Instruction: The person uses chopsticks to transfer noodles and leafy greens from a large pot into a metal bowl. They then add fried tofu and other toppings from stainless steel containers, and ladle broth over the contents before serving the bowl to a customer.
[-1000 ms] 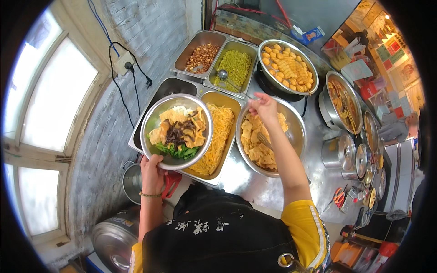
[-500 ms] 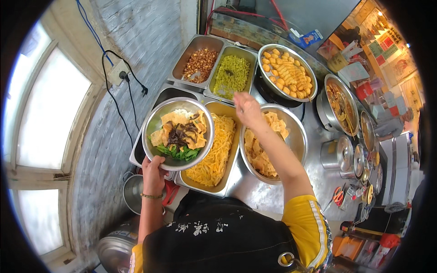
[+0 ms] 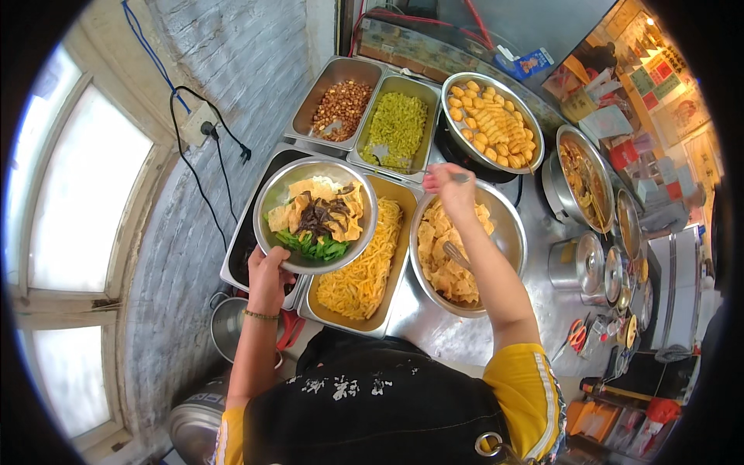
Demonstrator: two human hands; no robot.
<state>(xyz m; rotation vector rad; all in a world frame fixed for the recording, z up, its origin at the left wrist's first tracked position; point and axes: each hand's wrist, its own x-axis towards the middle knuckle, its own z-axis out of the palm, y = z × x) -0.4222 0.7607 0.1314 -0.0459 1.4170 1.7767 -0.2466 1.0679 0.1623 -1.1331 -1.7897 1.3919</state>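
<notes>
My left hand (image 3: pixel 267 273) grips the rim of a steel mixing bowl (image 3: pixel 364 246), held tilted above the left-hand pans. Inside the bowl lie crisp tan sheets, dark strips (image 3: pixel 319 215), green leafy vegetables (image 3: pixel 311 246) and something white. Closed fingers of my right hand (image 3: pixel 449 180) hold a long-handled spoon (image 3: pixel 415 170). Its head reaches the near left corner of the pan of chopped green pickles (image 3: pixel 397 120). Below my right forearm, a second steel bowl (image 3: pixel 508 225) holds crisp tan sheets (image 3: pixel 446 267) and a fork-like utensil (image 3: pixel 456 253).
A pan of peanuts (image 3: pixel 341 108) stands at the back left. Yellow shreds (image 3: pixel 364 263) fill a nearer pan. Skewered yellow balls (image 3: pixel 490 124) sit in a pot at the back. More pots (image 3: pixel 577 178), lidded containers (image 3: pixel 577 260) and red-handled scissors (image 3: pixel 576 333) are on the right.
My right hand has moved slightly right and nearer, with the spoon now visible in it. The bowl in my left hand has shifted a little to the right.
</notes>
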